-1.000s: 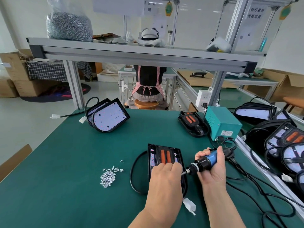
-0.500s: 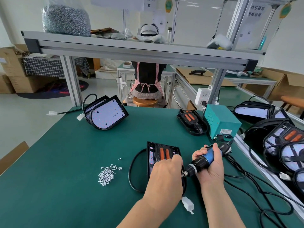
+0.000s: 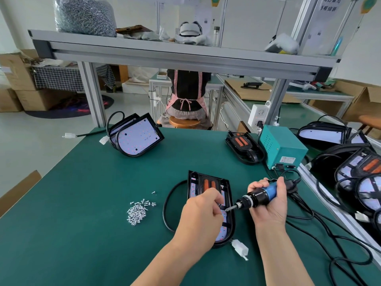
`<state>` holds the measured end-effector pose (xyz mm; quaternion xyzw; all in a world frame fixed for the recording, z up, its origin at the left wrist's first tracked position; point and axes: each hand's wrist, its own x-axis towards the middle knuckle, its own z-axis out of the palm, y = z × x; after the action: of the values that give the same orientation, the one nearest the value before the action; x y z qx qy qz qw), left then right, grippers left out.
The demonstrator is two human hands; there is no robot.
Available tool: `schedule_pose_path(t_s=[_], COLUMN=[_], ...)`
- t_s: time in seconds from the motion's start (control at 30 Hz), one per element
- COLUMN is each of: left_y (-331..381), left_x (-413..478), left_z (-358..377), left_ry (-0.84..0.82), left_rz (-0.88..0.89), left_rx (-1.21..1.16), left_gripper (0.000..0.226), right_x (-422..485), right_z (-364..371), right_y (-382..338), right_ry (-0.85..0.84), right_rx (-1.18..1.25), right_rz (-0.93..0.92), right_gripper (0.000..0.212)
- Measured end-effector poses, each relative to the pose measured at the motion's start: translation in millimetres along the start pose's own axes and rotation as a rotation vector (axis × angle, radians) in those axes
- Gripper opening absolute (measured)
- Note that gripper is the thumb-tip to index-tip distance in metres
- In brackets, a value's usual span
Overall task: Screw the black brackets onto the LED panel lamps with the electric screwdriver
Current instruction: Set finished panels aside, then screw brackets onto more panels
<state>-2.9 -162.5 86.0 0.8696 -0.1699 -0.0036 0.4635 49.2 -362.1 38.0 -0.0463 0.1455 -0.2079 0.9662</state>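
I have the black, D-shaped LED panel lamp (image 3: pixel 232 228) lying flat on the green bench mat (image 3: pixel 82 203), dead centre, with the black plastic bracket (image 3: pixel 206 176) and its orange strips seated on top. My left hand (image 3: pixel 201 215) sits over the lamp's near half, fingers bent down toward the bracket's 3 o'clock edge; I cannot tell whether they pinch a screw, since the knuckles hide the tips. My right hand (image 3: pixel 268 205) wraps the blue-and-black electric screwdriver (image 3: pixel 259 196), which comes in at a slant from 3 o'clock, its bit tip just beside my left fingers.

That slant is my worry. I judge the bit is too tilted to drive cleanly: triggered like this, it could cam out, chew the screw head, or skid onto the LED board or my fingertips. A screw that isn't square could cross-thread the housing. The lamp could also twist under torque if my left hand lifts. The heap of small silver screws (image 3: pixel 137 211) waits at 9 o'clock of the lamp.
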Motion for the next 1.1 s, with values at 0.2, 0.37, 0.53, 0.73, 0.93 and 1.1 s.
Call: schedule_pose_path(t_s=[0.2,0.37,0.53,0.73,0.93,1.1], left_y=[3.2,1.5,2.0,1.8,2.5,5.1], left_x=[-1.3,-1.0,1.5,0.3,-2.8,-3.6], left_z=[9.6,12.2,12.5,14.0,17.4,17.2], left_ry=[0.032,0.085,0.092,0.104,0.124,0.123], left_rz=[-0.018,-0.035,-0.036,0.059,0.263,0.308], left_rx=[-0.029,-0.022,-0.013,0.067,0.362,0.426], left_gripper=[0.026,0.028,0.029,0.031,0.031,0.039], right_x=[-1.7,-2.2,-1.6,-1.0,-0.3,-1.0], right_z=[0.4,1.6,2.0,1.9,2.2,2.4], right_y=[1.8,0.6,2.8,2.9,4.2,4.7], right_ry=[-0.007,-0.001,0.005,0.010,-0.005,0.001], right_rx=[-0.020,-0.014,-0.038,-0.043,-0.076,-0.080], right_rz=[-0.004,-0.009,-0.002,0.000,-0.009,-0.019], right_gripper=[0.038,0.034,0.032,0.031,0.030,0.030])
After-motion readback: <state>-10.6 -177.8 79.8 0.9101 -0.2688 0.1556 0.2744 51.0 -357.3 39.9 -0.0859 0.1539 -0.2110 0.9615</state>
